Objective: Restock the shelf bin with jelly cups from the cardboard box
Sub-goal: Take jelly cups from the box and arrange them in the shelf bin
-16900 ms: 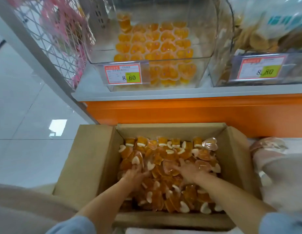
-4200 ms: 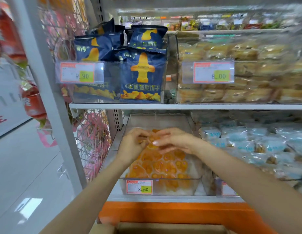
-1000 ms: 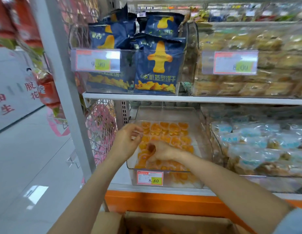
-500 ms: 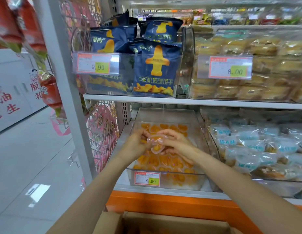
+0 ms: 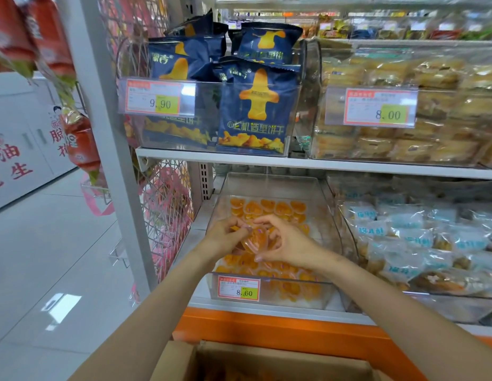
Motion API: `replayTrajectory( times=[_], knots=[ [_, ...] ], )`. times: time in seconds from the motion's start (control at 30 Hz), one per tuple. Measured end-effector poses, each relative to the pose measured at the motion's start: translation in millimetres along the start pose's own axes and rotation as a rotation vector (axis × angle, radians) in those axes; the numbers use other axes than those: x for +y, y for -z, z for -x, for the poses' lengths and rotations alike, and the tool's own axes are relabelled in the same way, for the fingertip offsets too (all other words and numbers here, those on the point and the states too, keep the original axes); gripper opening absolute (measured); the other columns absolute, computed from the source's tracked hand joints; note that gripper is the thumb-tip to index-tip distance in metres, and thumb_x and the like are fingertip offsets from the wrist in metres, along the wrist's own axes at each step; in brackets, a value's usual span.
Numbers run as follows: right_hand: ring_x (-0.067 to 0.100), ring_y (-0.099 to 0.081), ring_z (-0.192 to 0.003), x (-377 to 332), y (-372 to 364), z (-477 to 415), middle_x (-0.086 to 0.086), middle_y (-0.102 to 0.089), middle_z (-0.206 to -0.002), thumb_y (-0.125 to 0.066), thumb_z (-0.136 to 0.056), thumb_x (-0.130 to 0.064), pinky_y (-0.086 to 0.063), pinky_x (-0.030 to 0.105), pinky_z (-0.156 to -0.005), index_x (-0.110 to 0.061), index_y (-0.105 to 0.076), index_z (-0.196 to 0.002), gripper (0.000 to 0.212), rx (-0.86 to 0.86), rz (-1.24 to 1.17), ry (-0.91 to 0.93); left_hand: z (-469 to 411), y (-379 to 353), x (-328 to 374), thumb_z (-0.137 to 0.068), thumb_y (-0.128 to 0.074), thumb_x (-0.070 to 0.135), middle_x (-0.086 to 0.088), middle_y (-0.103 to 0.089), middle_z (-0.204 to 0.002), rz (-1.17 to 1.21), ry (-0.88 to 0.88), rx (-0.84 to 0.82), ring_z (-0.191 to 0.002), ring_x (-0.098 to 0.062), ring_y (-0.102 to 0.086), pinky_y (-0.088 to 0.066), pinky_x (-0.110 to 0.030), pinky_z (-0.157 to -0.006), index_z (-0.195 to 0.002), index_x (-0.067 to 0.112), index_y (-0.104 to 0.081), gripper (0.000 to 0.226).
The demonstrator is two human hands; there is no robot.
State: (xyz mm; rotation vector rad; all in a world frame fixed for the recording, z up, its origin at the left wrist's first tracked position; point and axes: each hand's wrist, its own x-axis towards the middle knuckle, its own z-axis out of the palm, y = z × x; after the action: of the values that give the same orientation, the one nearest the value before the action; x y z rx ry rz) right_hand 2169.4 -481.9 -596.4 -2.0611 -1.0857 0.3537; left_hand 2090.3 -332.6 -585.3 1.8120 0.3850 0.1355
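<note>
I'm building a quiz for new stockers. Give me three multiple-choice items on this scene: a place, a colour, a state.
1. Where does the shelf bin stand? A) on the floor B) under the blue snack bags C) on the top shelf
2. What colour are the jelly cups? A) green B) purple C) orange
3. What are the left hand and right hand doing? A) gripping jelly cups over the bin B) hanging empty C) waving
Answers: B, the bags sit one shelf up; C, all look orange; A, fingers curl round cups.

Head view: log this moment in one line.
left hand: holds jelly cups | right hand: holds jelly cups | position: over shelf bin | cardboard box: below
</note>
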Motion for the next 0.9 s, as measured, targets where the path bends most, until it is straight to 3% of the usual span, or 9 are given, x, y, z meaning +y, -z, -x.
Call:
replayTrajectory(
  times=[0.07,0.13,0.23,0.4,0.47,0.57,0.67,0.83,0.9],
  knots=[
    [-0.006,-0.047,-0.086,0.1,-1.5,-1.2,-0.013,-0.049,-0.113,-0.082,-0.069,-0.034,-0.037,0.010,-0.068,-0.029,-0.046,-0.127,0.068,0.038,0.125,0.020,1.0,-0.3,0.9,-0.094,-0.054,0.019,-0.006,-0.061,-0.080,-0.054,-0.006,-0.005,-0.068,-0.012,-0.058,-0.053,-0.023,-0.063,-0.086,0.011,-0.055,0.010],
    [-0.005,-0.047,-0.083,0.2,-0.9,-5.7,-0.015,-0.049,-0.105,-0.080,-0.068,-0.044,-0.033,0.011,-0.065,-0.030,-0.049,-0.122,0.063,0.092,0.216,0.017,1.9,4.1,4.0,-0.093,-0.055,0.024,-0.004,-0.060,-0.084,-0.259,-0.083,0.055,-0.078,-0.017,-0.059,-0.053,-0.034,-0.074,-0.086,0.015,-0.055,0.012],
    [0.007,-0.049,-0.094,3.3,2.2,-24.2,-0.011,-0.050,-0.105,-0.079,-0.067,-0.047,-0.035,0.018,-0.071,-0.025,-0.055,-0.118,0.060,0.210,0.253,-0.061,5.3,21.6,12.6,-0.091,-0.058,0.029,0.001,-0.058,-0.095,-0.527,-0.250,0.282,-0.086,-0.015,-0.056,-0.046,-0.029,-0.074,-0.105,0.011,-0.058,0.023],
    [0.024,-0.046,-0.118,13.9,-8.9,-70.2,0.007,-0.053,-0.124,-0.078,-0.068,-0.048,-0.036,0.029,-0.095,-0.017,-0.059,-0.119,0.063,0.241,0.368,-0.142,13.4,53.1,16.1,-0.091,-0.057,0.022,0.004,-0.057,-0.088,-0.531,-0.274,0.403,-0.081,-0.012,-0.053,-0.032,-0.019,-0.055,-0.099,0.011,-0.060,0.014],
    [0.027,-0.045,-0.119,18.0,-15.6,-86.6,0.011,-0.052,-0.126,-0.077,-0.069,-0.051,-0.034,0.031,-0.099,-0.015,-0.059,-0.120,0.065,0.240,0.444,-0.155,15.0,61.1,14.4,-0.091,-0.057,0.021,0.003,-0.058,-0.087,-0.525,-0.258,0.403,-0.080,-0.012,-0.052,-0.034,-0.022,-0.059,-0.100,0.010,-0.061,0.014],
    [0.029,-0.041,-0.119,25.3,-25.1,-105.9,0.012,-0.049,-0.127,-0.073,-0.072,-0.053,-0.034,0.033,-0.099,-0.014,-0.058,-0.123,0.066,0.238,0.492,-0.177,14.9,70.6,13.4,-0.091,-0.058,0.021,0.002,-0.060,-0.088,-0.490,-0.255,0.402,-0.083,-0.016,-0.055,-0.034,-0.023,-0.066,-0.100,0.012,-0.063,0.014],
    [0.030,-0.037,-0.121,29.0,-32.3,-119.0,0.011,-0.046,-0.128,-0.069,-0.075,-0.055,-0.033,0.035,-0.100,-0.018,-0.056,-0.127,0.065,0.229,0.552,-0.187,14.1,73.4,14.1,-0.091,-0.058,0.023,0.001,-0.061,-0.089,-0.494,-0.271,0.402,-0.082,-0.016,-0.055,-0.036,-0.025,-0.062,-0.099,0.013,-0.063,0.014],
    [0.030,-0.035,-0.124,34.4,-40.0,-127.3,0.009,-0.045,-0.130,-0.065,-0.079,-0.054,-0.030,0.035,-0.100,-0.030,-0.049,-0.136,0.064,0.187,0.631,-0.181,11.7,68.4,12.7,-0.090,-0.059,0.019,0.004,-0.058,-0.087,-0.498,-0.295,0.354,-0.079,-0.011,-0.053,-0.034,-0.013,-0.055,-0.098,0.010,-0.063,0.013],
    [0.029,-0.036,-0.122,36.5,-42.2,-126.6,0.008,-0.045,-0.129,-0.064,-0.079,-0.054,-0.030,0.034,-0.099,-0.031,-0.050,-0.136,0.063,0.201,0.663,-0.167,11.5,66.6,13.2,-0.090,-0.058,0.020,0.003,-0.058,-0.088,-0.485,-0.290,0.342,-0.080,-0.012,-0.053,-0.035,-0.019,-0.064,-0.099,0.010,-0.062,0.013]
  ],
)
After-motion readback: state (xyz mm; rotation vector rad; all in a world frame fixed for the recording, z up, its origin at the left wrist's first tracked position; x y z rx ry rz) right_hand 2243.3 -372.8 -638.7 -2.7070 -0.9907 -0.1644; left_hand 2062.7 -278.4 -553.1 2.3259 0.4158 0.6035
